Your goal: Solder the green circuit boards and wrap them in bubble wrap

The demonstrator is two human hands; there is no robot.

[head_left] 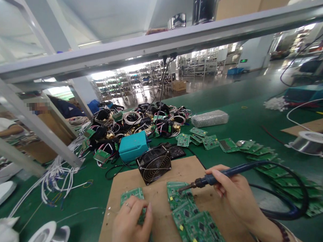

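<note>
We pinch the soldering iron (209, 179) in our right hand (237, 194), likely to steady its tip (186, 187) over green boards (185, 212) on cardboard (160, 220), while our left hand (133, 220) covers another board (136, 192), its grip hidden.

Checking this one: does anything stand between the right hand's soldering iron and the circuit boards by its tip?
Nothing visible does. The right hand holds the soldering iron with its tip at the farthest overlapping circuit board; contact is unclear. The black fan stands beyond, outside that line.
</note>
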